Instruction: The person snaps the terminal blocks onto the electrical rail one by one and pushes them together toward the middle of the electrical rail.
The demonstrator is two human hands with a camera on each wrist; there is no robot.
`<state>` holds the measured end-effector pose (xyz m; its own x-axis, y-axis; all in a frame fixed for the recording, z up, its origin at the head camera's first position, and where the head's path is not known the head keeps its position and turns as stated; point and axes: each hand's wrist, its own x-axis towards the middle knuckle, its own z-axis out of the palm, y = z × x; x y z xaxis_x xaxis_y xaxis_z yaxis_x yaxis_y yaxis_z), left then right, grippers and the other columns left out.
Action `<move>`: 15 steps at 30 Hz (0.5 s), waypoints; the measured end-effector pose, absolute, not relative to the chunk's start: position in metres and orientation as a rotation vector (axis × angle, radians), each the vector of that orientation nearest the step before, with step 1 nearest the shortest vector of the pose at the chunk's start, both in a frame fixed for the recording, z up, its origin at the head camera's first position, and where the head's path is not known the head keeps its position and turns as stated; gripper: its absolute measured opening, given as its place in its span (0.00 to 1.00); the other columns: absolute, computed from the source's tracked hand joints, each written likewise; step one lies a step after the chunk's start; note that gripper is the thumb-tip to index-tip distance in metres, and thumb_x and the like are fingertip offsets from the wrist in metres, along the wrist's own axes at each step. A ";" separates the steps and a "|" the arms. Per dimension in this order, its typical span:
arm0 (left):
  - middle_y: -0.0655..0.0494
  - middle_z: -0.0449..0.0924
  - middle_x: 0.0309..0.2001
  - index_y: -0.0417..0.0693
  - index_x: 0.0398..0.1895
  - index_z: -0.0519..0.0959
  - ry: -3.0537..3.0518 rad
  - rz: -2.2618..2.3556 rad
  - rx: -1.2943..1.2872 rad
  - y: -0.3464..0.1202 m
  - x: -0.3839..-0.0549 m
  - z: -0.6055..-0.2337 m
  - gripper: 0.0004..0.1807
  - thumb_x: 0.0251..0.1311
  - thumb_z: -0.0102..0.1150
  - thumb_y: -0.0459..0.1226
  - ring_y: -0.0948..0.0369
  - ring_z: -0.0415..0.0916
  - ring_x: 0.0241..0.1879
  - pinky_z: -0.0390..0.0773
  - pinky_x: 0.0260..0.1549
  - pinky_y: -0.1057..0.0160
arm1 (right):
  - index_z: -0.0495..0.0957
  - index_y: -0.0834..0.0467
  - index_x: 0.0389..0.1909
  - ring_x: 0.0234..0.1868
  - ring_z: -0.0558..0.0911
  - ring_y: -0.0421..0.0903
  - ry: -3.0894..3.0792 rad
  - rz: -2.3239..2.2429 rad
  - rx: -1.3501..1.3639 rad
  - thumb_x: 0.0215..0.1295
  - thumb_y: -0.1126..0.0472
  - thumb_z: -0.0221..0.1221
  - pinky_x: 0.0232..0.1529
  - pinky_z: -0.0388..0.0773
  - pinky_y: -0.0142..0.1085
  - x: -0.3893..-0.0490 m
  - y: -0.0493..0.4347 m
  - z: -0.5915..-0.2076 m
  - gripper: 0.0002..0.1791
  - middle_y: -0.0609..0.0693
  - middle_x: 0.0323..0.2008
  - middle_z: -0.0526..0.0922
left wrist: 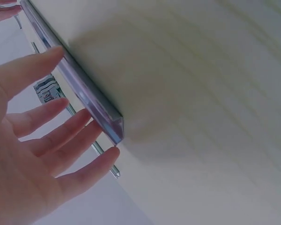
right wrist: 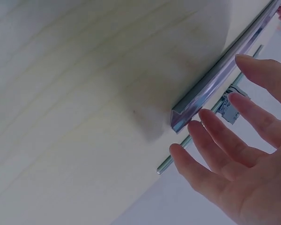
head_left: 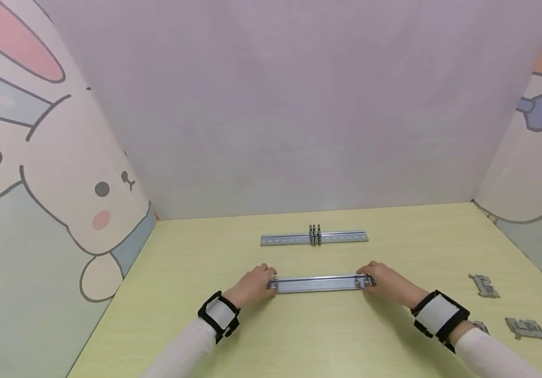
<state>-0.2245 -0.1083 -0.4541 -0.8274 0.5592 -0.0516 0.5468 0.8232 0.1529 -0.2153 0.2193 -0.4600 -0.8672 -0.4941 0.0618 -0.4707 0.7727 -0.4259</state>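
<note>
A silver slotted DIN rail [head_left: 317, 284] runs crosswise between my two hands. At its left end, my left hand [head_left: 253, 284] holds it, thumb on the near side and fingers on the far side; in the left wrist view those fingers [left wrist: 77, 133] are spread along the rail [left wrist: 86, 91]. My right hand [head_left: 384, 281] holds the right end in much the same way. The right wrist view shows the thumb [right wrist: 260, 70] over the rail [right wrist: 201, 93] and the fingertips by its edge. Whether the rail touches the table cannot be told.
Behind lies a second DIN rail [head_left: 285, 240] carrying several grey terminal blocks [head_left: 315, 235] at its middle. Flat grey terminal blocks [head_left: 484, 286] lie on the right of the table [head_left: 157, 294], one partly behind the right wrist. Printed walls [head_left: 299, 131] enclose the back and sides.
</note>
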 end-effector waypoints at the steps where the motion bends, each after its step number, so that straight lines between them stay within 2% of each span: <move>1: 0.49 0.72 0.37 0.38 0.46 0.72 2.910 0.205 0.884 -0.109 -0.224 -0.454 0.22 0.50 0.61 0.40 0.57 0.71 0.36 0.73 0.34 0.63 | 0.76 0.69 0.39 0.31 0.72 0.45 2.910 -0.678 -0.791 0.45 0.70 0.63 0.30 0.71 0.35 -0.215 0.219 -0.461 0.17 0.56 0.33 0.75; 15: 0.53 0.67 0.31 0.38 0.38 0.77 2.897 0.271 0.911 -0.113 -0.222 -0.453 0.14 0.49 0.63 0.37 0.61 0.63 0.30 0.66 0.27 0.68 | 0.77 0.67 0.37 0.34 0.74 0.48 2.922 -0.658 -0.723 0.45 0.69 0.65 0.36 0.73 0.40 -0.219 0.213 -0.468 0.15 0.55 0.33 0.75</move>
<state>-0.2217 -0.1127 -0.4529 -0.8175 0.5749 -0.0347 0.5585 0.8060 0.1960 -0.2188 0.2130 -0.4676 -0.8881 -0.4577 0.0427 -0.4318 0.7987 -0.4192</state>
